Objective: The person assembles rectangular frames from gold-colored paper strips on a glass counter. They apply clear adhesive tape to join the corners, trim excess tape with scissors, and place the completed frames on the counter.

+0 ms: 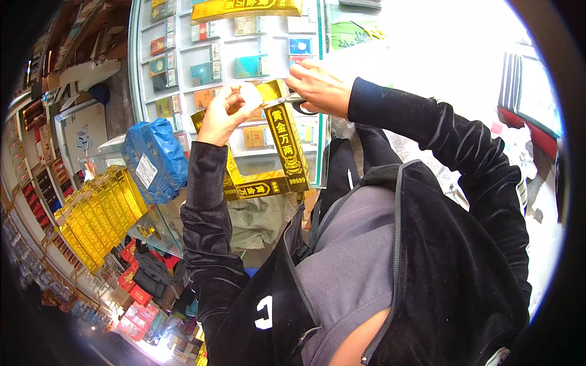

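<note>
While both hands grip gold box, glass display counter stands behind.

Strong daylight floods in from the upper right, blowing that area out to plain white, while the left edge sits dim. Glare streaks the gold boxes and the glass counter. The fisheye view bends straight lines toward the dark round rim, and the lower-left corner is blurred.
</note>
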A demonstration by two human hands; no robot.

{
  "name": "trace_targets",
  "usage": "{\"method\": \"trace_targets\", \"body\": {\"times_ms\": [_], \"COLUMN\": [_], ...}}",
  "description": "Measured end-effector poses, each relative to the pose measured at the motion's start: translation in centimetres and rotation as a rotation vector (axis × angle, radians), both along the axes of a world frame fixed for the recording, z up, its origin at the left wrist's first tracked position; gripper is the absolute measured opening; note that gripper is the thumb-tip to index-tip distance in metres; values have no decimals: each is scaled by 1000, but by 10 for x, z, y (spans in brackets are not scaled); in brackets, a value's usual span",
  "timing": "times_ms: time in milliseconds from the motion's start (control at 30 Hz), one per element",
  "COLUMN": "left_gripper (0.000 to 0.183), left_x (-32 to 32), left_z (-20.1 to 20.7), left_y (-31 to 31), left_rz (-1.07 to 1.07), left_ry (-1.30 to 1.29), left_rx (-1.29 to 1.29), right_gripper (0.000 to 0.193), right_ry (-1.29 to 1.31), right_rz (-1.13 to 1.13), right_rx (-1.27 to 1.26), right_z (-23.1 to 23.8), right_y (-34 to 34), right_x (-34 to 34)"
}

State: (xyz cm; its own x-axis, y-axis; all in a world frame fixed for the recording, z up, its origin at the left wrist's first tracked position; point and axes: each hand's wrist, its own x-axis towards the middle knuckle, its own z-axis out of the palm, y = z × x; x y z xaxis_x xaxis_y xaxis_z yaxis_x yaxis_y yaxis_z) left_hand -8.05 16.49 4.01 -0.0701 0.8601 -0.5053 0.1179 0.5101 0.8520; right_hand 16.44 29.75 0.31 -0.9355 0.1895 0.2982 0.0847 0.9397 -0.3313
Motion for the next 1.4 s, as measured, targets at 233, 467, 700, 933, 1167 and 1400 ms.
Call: {"method": "trace_targets", "body": {"times_ms": [233,467,700,933,1167,1400], "left_gripper": [51,47,46,49,49,48], "left_x": [-5,3,-1,-6,-8,-13], "left_z": [1,11,11,5,3,11], "left_y": [4,8,2,1,0,-12], "left_rz": [-77,-7,86,77,81,240], "left_ry": [-21,-101,-251,-284,-326,-364], "left_rx": [-13,-60,-65,-61,-19,122], "right_gripper": [19,17,45,48,42,42], "right_ry": [39,-11,-250,-280,-274,2], "right_rz": [-23,-16,-2,-14,-47,-30], "right_rx": [15,9,5,53,67,-177], "right_z": [-9,-6,9,9,1,8], "right_y": [0,1,-3,-11,-14,12], "right_x": [-6,-8,-8,-17,-19,3]}}
